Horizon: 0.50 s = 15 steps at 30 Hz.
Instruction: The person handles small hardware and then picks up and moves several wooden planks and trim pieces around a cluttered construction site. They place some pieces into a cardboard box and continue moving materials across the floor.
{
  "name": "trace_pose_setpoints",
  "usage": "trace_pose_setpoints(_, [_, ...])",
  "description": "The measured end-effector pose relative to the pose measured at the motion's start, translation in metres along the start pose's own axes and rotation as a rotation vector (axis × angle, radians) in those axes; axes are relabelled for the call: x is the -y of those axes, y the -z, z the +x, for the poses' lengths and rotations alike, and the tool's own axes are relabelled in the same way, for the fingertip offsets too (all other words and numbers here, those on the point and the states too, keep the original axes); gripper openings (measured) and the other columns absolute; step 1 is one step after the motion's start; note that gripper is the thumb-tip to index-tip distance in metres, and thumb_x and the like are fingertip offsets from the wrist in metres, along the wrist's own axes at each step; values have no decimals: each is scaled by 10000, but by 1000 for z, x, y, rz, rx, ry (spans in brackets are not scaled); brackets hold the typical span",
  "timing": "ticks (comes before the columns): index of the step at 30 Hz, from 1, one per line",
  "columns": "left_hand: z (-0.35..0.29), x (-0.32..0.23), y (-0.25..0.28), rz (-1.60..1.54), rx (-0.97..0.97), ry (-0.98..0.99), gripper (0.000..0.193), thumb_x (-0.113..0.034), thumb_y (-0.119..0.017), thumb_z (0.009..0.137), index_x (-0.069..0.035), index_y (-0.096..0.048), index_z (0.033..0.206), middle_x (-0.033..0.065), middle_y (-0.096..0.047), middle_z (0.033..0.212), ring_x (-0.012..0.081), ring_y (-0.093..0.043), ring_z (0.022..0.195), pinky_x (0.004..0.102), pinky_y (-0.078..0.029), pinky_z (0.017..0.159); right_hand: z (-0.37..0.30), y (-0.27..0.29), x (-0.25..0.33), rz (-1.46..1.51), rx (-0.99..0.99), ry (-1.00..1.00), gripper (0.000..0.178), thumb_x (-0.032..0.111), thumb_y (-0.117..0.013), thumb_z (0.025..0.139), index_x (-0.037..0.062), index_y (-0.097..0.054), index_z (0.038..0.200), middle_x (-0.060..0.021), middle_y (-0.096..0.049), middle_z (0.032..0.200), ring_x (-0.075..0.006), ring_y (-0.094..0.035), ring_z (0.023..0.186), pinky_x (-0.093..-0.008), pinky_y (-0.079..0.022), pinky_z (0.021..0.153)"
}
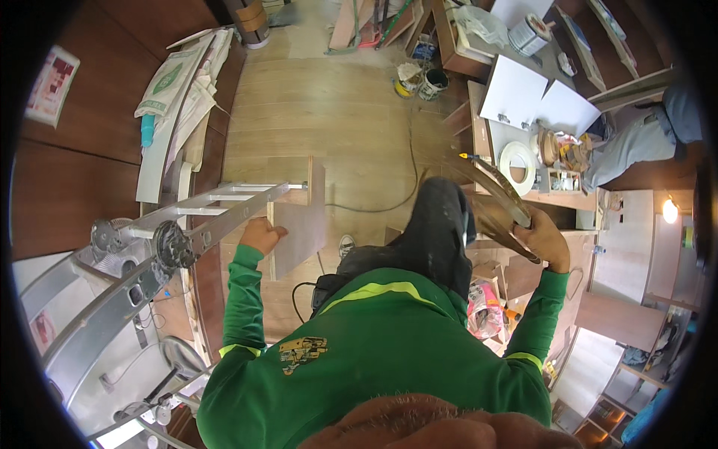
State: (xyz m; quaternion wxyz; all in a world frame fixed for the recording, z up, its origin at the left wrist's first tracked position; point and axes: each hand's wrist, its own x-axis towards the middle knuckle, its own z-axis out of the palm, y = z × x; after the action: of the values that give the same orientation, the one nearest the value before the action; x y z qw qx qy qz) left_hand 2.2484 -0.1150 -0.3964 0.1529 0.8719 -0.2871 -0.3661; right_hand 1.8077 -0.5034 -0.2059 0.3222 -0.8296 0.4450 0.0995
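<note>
"Who is nearest to us?"

"A person in a green shirt [374, 329]. The right hand [544, 238] grasps a long brown strip [510, 200], fingers closed around it. The strip curves forward from this hand, to the right of the dark-trousered leg [437, 232]."

"And the left hand [260, 235]?"

"The fingers are curled; whether something is inside, I cannot tell. It is just beside a pale wooden panel [299, 232], and the metal ladder [213, 229] is near it also."

"What is around, a little farther?"

"A pink bag [485, 310] is on the right, low down. Beyond it, a white ring [504, 166] and white boards [516, 90] lie on the bench."

"And the farthest?"

"An open tin [434, 86] on the wooden floor [321, 112], then a green-handled tool [395, 26] at the far end."
</note>
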Motion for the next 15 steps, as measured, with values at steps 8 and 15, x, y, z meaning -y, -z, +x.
trace_pose_setpoints(8, [4, 30, -2, 86, -22, 15, 473, -398, -718, 768, 74, -729, 802, 301, -699, 881, 442, -690, 875, 479, -544, 856, 14, -32, 68, 373, -148, -51, 282, 180, -673, 865, -18, -624, 1060, -17, -592, 777, -104, -522, 673, -290, -453, 614])
trace_pose_setpoints(15, [61, 36, -21, 78, -49, 19, 477, -391, -686, 777, 49, -739, 954, 296, -704, 985, 445, -681, 965, 481, -539, 914, 90, -5, 113, 401, -180, -73, 315, 212, -704, 869, -9, -630, 1082, 41, -501, 660, -63, -431, 522, -272, -337, 468])
